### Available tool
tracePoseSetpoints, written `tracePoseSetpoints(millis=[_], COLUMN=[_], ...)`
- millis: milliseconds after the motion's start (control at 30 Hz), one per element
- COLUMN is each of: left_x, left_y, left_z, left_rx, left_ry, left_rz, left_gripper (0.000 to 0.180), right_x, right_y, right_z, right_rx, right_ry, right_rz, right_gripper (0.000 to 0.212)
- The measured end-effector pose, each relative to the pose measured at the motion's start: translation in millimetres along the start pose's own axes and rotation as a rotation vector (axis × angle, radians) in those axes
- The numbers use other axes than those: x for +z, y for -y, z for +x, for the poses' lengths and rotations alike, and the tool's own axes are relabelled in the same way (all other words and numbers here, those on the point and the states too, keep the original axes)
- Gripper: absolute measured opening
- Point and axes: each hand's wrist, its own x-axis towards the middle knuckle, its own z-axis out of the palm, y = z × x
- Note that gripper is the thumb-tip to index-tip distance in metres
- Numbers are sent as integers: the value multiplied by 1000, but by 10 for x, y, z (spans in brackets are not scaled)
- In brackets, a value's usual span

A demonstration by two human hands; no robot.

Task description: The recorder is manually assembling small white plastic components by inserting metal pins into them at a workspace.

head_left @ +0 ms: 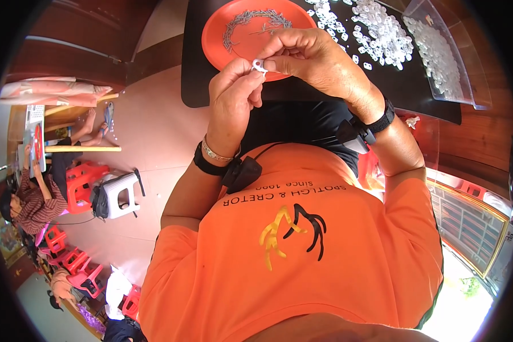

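Note:
Between my two hands, above the near edge of a red round tray (214, 43), is a small white plastic clip (259, 64) with a round hole. The thumb and forefinger of my left hand (233, 94) pinch it from the left. From the right, the thumb and forefinger of my right hand (310, 60) close on its other side. Whether a nail is also between the right fingertips cannot be made out. Thin grey nails (256, 17) lie in a loose ring in the tray beyond my hands.
The tray rests on a black tabletop (195, 85). Loose white clips (385, 37) are heaped to the right, beside a clear plastic bin (439, 62) holding more. At far left, another person (40, 196) sits near red stools (82, 185) and a white stool (122, 196).

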Motion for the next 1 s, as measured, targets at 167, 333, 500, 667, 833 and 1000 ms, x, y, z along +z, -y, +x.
tracePoseSetpoints(millis=[167, 333, 500, 667, 833, 1000], left_x=[15, 8, 2, 71, 56, -14], left_y=[27, 54, 84, 134, 154, 154], left_z=[5, 8, 3, -9, 5, 4], left_rx=[-33, -25, -39, 77, 98, 22], left_ry=[-37, -45, -49, -108, -141, -119], left_rz=[-24, -37, -55, -56, -27, -48], left_gripper=[16, 19, 23, 25, 26, 27], right_x=[109, 165, 185, 255, 313, 316], right_y=[-32, -23, -16, 2, -17, -30], right_z=[-78, -106, -126, -130, -119, -123], right_rx=[-140, -183, -216, -278, -397, -440], right_ry=[-98, -156, -159, -210, -279, -270], right_rz=[-143, -297, -297, -449, -692, -753], right_gripper=[20, 26, 25, 29, 30, 24])
